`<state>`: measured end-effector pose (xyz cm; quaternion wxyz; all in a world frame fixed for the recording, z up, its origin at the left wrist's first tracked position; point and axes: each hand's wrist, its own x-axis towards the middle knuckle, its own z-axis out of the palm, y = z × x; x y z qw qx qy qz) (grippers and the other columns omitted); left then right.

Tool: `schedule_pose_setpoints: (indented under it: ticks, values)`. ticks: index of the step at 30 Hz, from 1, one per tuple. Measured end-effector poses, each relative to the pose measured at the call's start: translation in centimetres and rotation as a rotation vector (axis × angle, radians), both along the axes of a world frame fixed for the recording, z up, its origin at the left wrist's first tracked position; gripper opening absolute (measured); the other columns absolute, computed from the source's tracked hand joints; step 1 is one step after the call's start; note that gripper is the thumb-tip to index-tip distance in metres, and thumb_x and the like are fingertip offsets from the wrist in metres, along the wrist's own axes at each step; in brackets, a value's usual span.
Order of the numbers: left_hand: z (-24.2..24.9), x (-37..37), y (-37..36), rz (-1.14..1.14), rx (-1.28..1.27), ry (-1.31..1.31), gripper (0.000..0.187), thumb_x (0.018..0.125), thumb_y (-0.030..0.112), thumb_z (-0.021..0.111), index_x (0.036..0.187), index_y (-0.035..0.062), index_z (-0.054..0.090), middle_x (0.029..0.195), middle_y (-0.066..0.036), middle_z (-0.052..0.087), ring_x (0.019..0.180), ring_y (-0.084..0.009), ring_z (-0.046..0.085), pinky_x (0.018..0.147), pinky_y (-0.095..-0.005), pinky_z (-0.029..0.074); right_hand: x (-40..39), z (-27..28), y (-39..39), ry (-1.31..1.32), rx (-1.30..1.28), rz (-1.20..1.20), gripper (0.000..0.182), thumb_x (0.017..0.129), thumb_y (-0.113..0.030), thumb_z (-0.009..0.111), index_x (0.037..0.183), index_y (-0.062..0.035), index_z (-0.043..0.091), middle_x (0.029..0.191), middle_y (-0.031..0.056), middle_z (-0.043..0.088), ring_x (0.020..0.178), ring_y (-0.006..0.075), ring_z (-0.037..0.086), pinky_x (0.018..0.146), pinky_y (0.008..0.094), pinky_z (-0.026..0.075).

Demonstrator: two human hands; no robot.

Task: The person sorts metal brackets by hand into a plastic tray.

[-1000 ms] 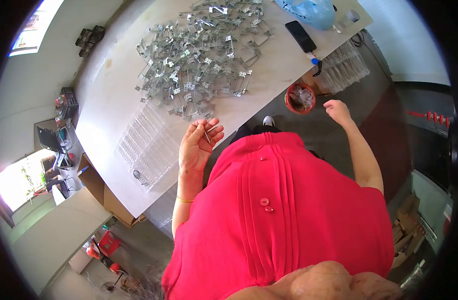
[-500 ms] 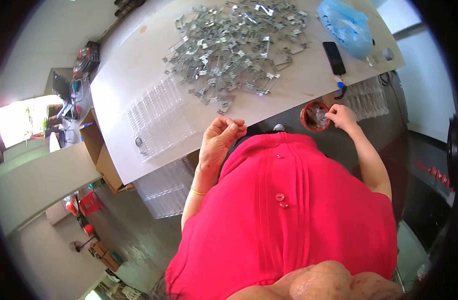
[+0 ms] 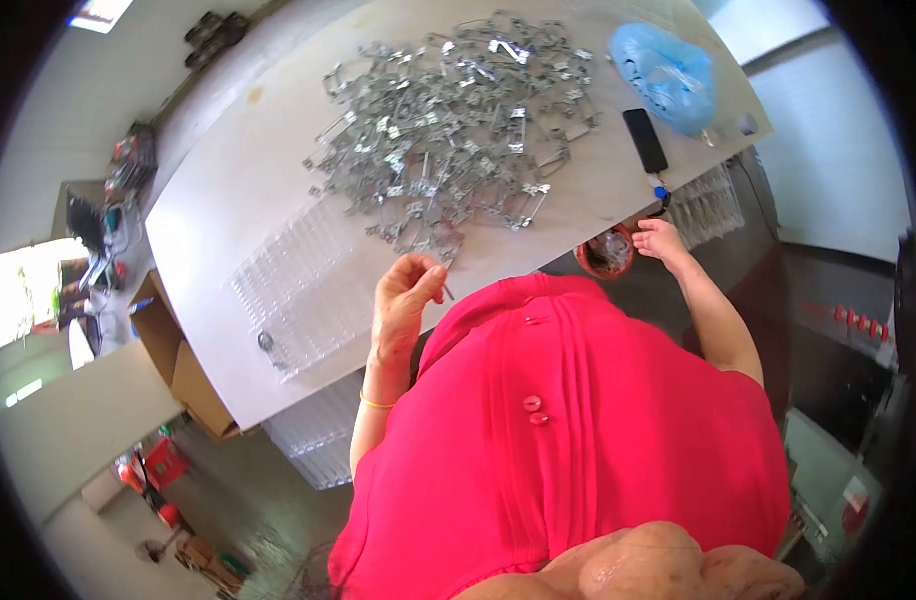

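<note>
My left hand point(image 3: 406, 305) is closed in a pinch at the near edge of the table, beside the heap of metal clips point(image 3: 448, 130). A short, thin grey piece point(image 3: 449, 292) sticks out from its fingertips; its kind I cannot make out. Just right of a red round tub point(image 3: 581, 262) is my right hand point(image 3: 660, 242), fingers apart, with nothing visible in them. Clear plastic and something dark lie inside the tub, which sits by the table edge.
Clear ribbed plastic trays point(image 3: 288, 290) lie on the table's left, with more below the edge. A black phone point(image 3: 645, 140) and a blue plastic bag point(image 3: 668, 80) are at the right. A cardboard box point(image 3: 193, 385) stands beside the table's left side.
My right hand has come off the clear plastic in the tub and opened. The thin piece in my left hand now shows below its fingertips. The whole view has shifted slightly.
</note>
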<state>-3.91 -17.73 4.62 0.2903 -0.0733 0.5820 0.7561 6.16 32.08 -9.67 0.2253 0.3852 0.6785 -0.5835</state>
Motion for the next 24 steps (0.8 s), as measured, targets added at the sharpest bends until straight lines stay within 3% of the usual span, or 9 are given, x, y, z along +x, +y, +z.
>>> schedule_pose_setpoints:
  ticks: [2,7,9,10,15,17,19,20,24]
  values:
    - [-0.2,-0.6,-0.4,0.018,-0.037,0.007,0.011,0.093,0.013,0.069,0.092,0.0061,0.061,0.078,0.0,0.063,0.064,-0.0079,0.057,0.055,-0.0213,0.038,1.2,-0.1,0.6,0.12,-0.393,-0.549,0.045,0.087,0.003,0.065,0.131,-0.0019,0.056,0.123,0.0131,0.065,0.111,0.0255,0.065,0.104,0.0457,0.048]
    - [-0.3,-2.6,-0.2,-0.05,-0.045,-0.072,0.012,0.093,0.011,0.069,0.094,0.0031,0.061,0.078,-0.001,0.061,0.067,-0.0086,0.056,0.06,-0.0223,0.042,1.3,3.3,-2.5,0.238,-0.611,-0.748,0.043,0.084,-0.008,0.076,0.124,-0.0061,0.06,0.111,0.008,0.07,0.106,0.0216,0.066,0.1,0.0438,0.049]
    - [-0.4,-2.9,0.4,-0.036,-0.005,-0.066,0.013,0.093,0.012,0.069,0.095,0.0031,0.06,0.077,-0.001,0.061,0.067,-0.0088,0.056,0.061,-0.0222,0.042,1.4,2.2,-2.6,0.19,-0.428,-0.382,0.042,0.086,-0.009,0.073,0.126,-0.0054,0.06,0.118,0.0061,0.068,0.104,0.018,0.067,0.102,0.04,0.048]
    - [-0.2,-3.0,0.9,-0.037,-0.009,-0.065,0.013,0.093,0.012,0.069,0.095,0.0031,0.06,0.077,-0.001,0.061,0.067,-0.0088,0.056,0.061,-0.0222,0.042,1.6,1.9,-2.3,0.121,-0.118,0.02,0.046,0.083,-0.007,0.072,0.127,-0.005,0.059,0.119,0.0066,0.067,0.106,0.0191,0.066,0.099,0.0379,0.049]
    - [0.4,-2.9,2.8,-0.004,-0.009,-0.045,0.015,0.093,0.013,0.07,0.095,0.0028,0.06,0.076,-0.001,0.06,0.067,-0.0095,0.056,0.063,-0.0226,0.043,2.6,-3.5,-0.8,0.066,0.463,0.5,0.053,0.074,0.0,0.065,0.126,-0.0086,0.059,0.113,0.0098,0.063,0.113,0.0258,0.058,0.098,0.0418,0.047]
    - [0.6,-2.6,3.3,0.039,-0.039,-0.055,0.015,0.093,0.014,0.07,0.095,0.0026,0.06,0.076,-0.001,0.06,0.067,-0.0097,0.056,0.063,-0.0229,0.044,2.3,-6.6,1.2,-0.199,-0.16,-0.248,0.041,0.072,0.004,0.06,0.112,-0.0045,0.061,0.106,0.0105,0.062,0.107,0.0282,0.058,0.1,0.0421,0.045]
    - [1.1,-2.3,4.1,0.087,-0.07,-0.059,0.016,0.093,0.014,0.07,0.095,0.0024,0.059,0.076,-0.001,0.06,0.067,-0.0098,0.056,0.064,-0.0231,0.044,3.5,-15.9,5.9,-0.198,-0.325,-0.384,0.03,0.07,0.007,0.055,0.098,-0.0024,0.058,0.104,0.0115,0.061,0.103,0.0293,0.057,0.1,0.0418,0.044]
    - [1.4,-2.0,4.5,0.097,-0.085,-0.059,0.014,0.093,0.014,0.07,0.095,0.0041,0.059,0.076,-0.001,0.061,0.066,-0.0095,0.057,0.061,-0.0222,0.042,2.1,-14.9,4.9,-0.226,-0.371,-0.639,0.024,0.07,0.009,0.053,0.091,-0.0017,0.054,0.099,0.0121,0.059,0.102,0.0287,0.056,0.103,0.0404,0.041]
    - [1.6,-0.8,5.8,0.198,-0.115,-0.094,0.014,0.094,0.014,0.069,0.095,0.0044,0.059,0.077,-0.001,0.061,0.066,-0.0092,0.057,0.061,-0.0226,0.041,-1.6,-15.3,4.5,-0.196,-0.571,-0.752,0.02,0.072,0.008,0.051,0.089,-0.0015,0.055,0.098,0.0132,0.059,0.102,0.0293,0.055,0.108,0.0431,0.036]
